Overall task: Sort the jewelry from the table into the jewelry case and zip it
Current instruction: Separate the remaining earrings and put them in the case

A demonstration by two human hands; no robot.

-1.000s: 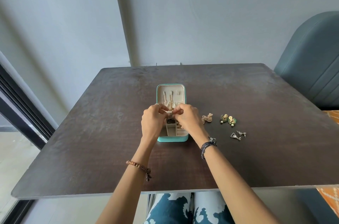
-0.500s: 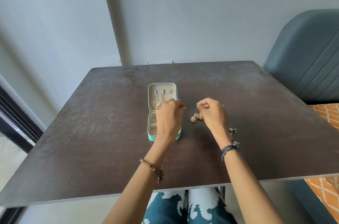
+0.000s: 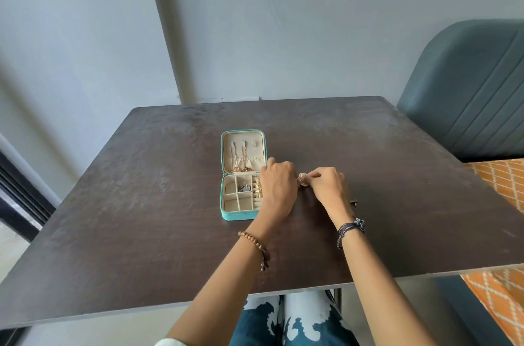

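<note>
Between the two hands, the right hand [image 3: 326, 185] pinches a small gold, ridged earring [image 3: 302, 179] at its fingertips, clear of the dark matte table [image 3: 141, 204]. Beside it, the left hand [image 3: 279, 185] curls, contents unclear. Left of the grip, the teal jewelry case [image 3: 242, 175] lies unzipped, its beige compartments exposed, presumably for loading.

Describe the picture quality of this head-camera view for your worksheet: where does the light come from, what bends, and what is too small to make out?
Head view: soft daylight enters from the left, with no harsh glare on the table. The wide lens bends the wall corner and table edges. The earring between the left hand and right hand is too small to read; so are the pieces in the jewelry case.
</note>
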